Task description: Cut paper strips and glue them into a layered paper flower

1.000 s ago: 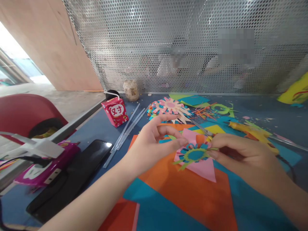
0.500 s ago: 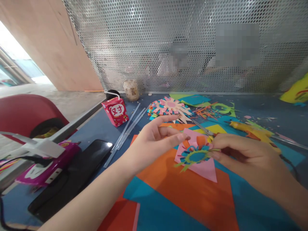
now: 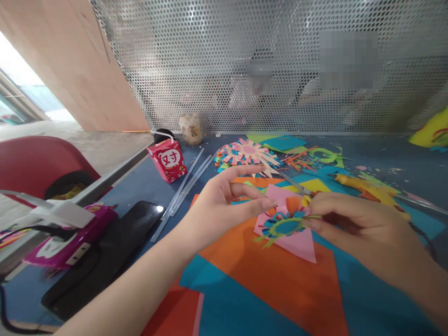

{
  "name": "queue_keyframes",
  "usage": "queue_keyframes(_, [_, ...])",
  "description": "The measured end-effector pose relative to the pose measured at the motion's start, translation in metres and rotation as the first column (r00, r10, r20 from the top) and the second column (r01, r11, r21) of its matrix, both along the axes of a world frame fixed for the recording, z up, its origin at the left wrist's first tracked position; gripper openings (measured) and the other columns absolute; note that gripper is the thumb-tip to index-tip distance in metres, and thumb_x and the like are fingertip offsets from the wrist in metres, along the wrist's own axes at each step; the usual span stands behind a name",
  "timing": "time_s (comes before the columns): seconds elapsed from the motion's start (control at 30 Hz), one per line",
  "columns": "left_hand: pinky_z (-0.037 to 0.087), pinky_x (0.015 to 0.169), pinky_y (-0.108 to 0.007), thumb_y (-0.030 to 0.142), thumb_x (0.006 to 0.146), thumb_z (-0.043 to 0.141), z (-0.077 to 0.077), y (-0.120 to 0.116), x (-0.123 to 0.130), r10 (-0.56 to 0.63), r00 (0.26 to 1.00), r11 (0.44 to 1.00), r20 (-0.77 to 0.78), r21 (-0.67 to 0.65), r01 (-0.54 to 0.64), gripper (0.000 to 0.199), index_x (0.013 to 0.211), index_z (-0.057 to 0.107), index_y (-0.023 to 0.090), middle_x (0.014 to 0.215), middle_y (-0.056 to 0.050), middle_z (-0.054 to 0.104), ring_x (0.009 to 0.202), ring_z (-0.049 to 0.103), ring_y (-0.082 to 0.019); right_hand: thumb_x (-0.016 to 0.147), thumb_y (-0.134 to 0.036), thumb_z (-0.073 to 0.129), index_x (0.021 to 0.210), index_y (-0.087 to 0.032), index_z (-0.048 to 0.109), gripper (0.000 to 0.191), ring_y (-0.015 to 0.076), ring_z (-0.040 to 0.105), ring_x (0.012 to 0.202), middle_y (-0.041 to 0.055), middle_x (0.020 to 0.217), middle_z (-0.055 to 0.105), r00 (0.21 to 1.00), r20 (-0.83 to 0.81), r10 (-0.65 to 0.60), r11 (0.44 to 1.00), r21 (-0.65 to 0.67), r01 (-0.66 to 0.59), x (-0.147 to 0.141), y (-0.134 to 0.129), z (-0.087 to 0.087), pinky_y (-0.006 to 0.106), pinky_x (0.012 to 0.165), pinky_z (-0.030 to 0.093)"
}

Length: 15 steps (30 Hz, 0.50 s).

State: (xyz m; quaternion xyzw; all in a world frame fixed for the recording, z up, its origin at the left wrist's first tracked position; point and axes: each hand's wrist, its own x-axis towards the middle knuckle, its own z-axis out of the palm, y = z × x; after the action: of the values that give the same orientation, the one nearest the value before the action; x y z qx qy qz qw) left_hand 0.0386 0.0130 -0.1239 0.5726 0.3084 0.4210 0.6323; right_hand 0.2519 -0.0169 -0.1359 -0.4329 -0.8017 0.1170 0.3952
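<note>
A paper rosette between two hands

We see the small rosette, with blue centre, green ring and looped blue strips, held above a pink paper sheet. The right hand has it by the right edge, pinched closed between thumb and forefinger. The left hand is half open, its forefinger stretched out and its thumb apart from it; we see nothing gripped there. The left thumb is close to the rosette's upper left edge, but we cannot tell if it touches.

Under the pink sheet lies an orange paper sheet, and this one lies over blue paper. Just beyond the right hand we find scissors with yellow handles, and to the right of them a yellow glue gun.

Behind the left hand, fringed paper flowers make a pile, with orange paper strips to its right. On the left side lie clear glue sticks, near a red drink carton with a white straw. At the far edge, a jar stands before a perforated metal panel.
</note>
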Motion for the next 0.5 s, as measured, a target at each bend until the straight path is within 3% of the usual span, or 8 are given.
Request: queue_keyframes(0.5, [0.049,0.069,-0.022,0.014,0.069,0.071,-0.0006,0.0013,0.0003,0.006,0.999,1.000,0.044,-0.007,-0.005,0.045,0.109,0.052,0.018,0.068,0.002,0.068,0.073,0.066,-0.013,0.082,-0.029,0.055,0.072,-0.031,0.056,0.010,0.0086,0.054,0.057,-0.0090,0.065,0.059,0.999,0.042,0.034,0.999,0.024,-0.035,0.0026,-0.0005,-0.0021,0.015,0.046,0.044])
